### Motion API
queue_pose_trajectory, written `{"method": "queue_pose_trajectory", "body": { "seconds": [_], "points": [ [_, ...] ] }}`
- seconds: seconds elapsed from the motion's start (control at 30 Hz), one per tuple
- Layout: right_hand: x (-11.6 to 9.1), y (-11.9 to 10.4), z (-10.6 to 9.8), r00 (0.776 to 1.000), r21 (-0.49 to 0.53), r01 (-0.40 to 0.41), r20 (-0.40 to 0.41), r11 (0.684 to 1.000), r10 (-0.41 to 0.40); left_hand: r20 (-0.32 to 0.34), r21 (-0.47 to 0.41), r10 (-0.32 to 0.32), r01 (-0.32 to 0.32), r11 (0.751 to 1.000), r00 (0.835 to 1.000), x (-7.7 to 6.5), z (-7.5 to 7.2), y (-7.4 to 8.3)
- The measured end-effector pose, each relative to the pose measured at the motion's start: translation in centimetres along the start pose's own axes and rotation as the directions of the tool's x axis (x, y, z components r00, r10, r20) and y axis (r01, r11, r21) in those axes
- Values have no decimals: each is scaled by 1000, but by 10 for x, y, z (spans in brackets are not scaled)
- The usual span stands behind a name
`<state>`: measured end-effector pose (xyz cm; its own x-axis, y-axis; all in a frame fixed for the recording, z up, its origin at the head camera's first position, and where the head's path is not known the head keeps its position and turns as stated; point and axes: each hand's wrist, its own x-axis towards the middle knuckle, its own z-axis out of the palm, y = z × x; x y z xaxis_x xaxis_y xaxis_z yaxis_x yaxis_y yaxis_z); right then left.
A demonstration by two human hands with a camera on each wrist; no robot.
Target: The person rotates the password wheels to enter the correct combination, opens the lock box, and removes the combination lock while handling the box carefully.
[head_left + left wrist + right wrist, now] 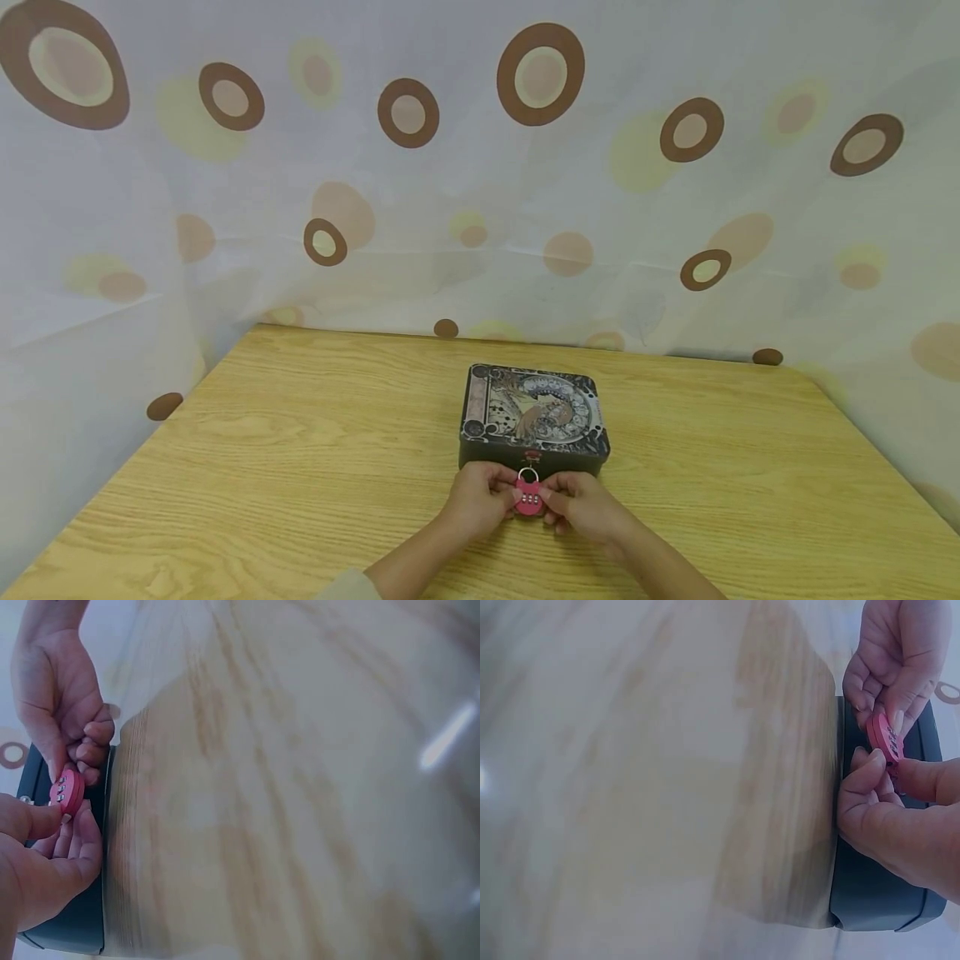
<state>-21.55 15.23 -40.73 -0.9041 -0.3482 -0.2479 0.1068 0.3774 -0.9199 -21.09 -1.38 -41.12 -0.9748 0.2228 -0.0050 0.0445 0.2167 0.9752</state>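
A pink combination padlock (pixel 529 500) with three number dials and a silver shackle is held in front of a dark tin box (pixel 536 408). My left hand (pixel 480 498) pinches the padlock's left side between thumb and fingers. On its right side, my right hand (pixel 583 505) pinches it the same way. The shackle points up toward the red latch (pixel 532 456) on the box's front. In the left wrist view the padlock (pixel 67 792) shows its dials between both thumbs. The right wrist view shows the padlock (pixel 886 739) edge-on, close to the box's dark side (pixel 877 892).
The box stands with its lid down on a wood-grain table (pixel 322 433). The lid carries a printed picture with ornate circles. Behind and beside the table hangs a pale curtain (pixel 420 200) with brown and yellow circles.
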Motion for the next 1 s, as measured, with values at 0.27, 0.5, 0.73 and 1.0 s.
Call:
{"method": "queue_pose_trajectory", "body": {
  "seconds": [0.27, 0.5, 0.73, 1.0],
  "points": [
    [0, 1, 1, 1000, 7, 10, -13, 1000, -10, -5, -7, -6, 6, 1000, 1000, -1, 0, -1],
    [-1, -1, 5, 999, 33, -7, -53, 999, 9, -24, -20, 12, -13, 1000, 1000, -2, 2, -2],
    [-3, -3, 9, 997, 109, -39, -62, 993, 46, -44, -31, 17, -19, 999, 999, -4, 3, -2],
    [-4, -4, 12, 995, 190, -63, -62, 980, 76, -68, -55, 6, -10, 998, 998, -6, 6, 0]
  ]
}}
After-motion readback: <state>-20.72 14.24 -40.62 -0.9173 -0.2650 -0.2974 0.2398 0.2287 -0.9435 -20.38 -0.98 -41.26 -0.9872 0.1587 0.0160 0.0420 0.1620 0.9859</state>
